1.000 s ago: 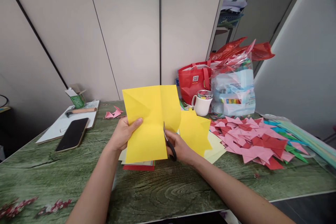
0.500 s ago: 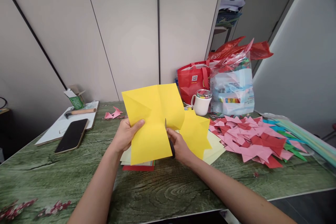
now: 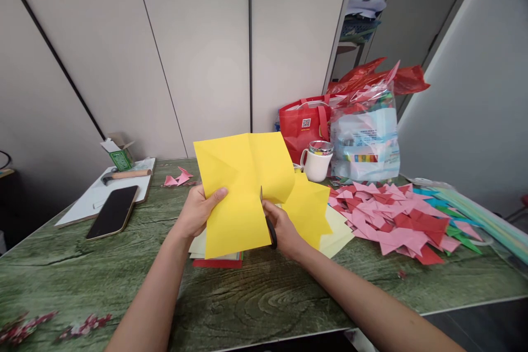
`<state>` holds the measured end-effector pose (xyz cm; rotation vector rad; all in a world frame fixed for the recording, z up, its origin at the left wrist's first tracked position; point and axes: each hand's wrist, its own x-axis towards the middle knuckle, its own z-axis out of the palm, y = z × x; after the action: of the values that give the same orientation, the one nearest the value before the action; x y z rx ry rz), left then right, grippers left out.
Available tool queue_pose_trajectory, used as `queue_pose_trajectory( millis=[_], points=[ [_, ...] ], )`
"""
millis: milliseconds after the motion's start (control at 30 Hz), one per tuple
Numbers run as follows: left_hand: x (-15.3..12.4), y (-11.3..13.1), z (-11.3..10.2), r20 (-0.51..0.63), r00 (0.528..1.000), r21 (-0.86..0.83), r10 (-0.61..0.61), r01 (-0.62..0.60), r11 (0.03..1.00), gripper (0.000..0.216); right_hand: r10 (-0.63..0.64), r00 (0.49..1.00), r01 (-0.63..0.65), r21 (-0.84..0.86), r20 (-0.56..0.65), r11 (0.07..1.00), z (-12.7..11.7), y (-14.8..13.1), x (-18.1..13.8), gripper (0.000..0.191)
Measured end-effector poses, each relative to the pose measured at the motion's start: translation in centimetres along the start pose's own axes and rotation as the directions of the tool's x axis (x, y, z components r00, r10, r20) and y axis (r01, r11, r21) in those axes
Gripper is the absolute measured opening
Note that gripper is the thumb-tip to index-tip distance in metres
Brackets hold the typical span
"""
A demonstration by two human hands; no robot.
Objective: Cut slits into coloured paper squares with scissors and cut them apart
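My left hand (image 3: pixel 198 210) pinches the left edge of a creased yellow paper sheet (image 3: pixel 237 187), held upright above the table. My right hand (image 3: pixel 281 226) grips black-handled scissors (image 3: pixel 267 221); their blades stand in a cut that runs up the sheet's middle fold from the bottom edge. The sheet's right part (image 3: pixel 307 206) hangs off to the right of the cut. Under the hands lies a stack of coloured paper (image 3: pixel 218 257), pale yellow on top and red at the bottom.
A green wood-grain table (image 3: pixel 256 297) carries a pile of folded pink and red paper pieces (image 3: pixel 391 217), a white mug (image 3: pixel 317 164), a red bag (image 3: pixel 303 124), a clear plastic bag (image 3: pixel 365 137), a phone (image 3: pixel 113 210), a hammer on a white board (image 3: pixel 124 175).
The scissors have worked a little higher up the fold and the sheet's right part has swung slightly outward. Both hands stay in nearly the same place.
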<state>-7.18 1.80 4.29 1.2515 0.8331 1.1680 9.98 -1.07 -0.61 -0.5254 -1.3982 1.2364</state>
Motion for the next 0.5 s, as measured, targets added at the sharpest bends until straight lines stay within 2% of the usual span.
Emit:
queue_pose_trajectory(
  millis=[500],
  points=[
    [0.04, -0.11, 0.01, -0.002, 1.0, 0.005, 0.016, -0.016, 1.0, 0.032, 0.008, 0.999, -0.008, 0.002, -0.044, 1.0, 0.18, 0.05, -0.06, 0.038]
  ],
)
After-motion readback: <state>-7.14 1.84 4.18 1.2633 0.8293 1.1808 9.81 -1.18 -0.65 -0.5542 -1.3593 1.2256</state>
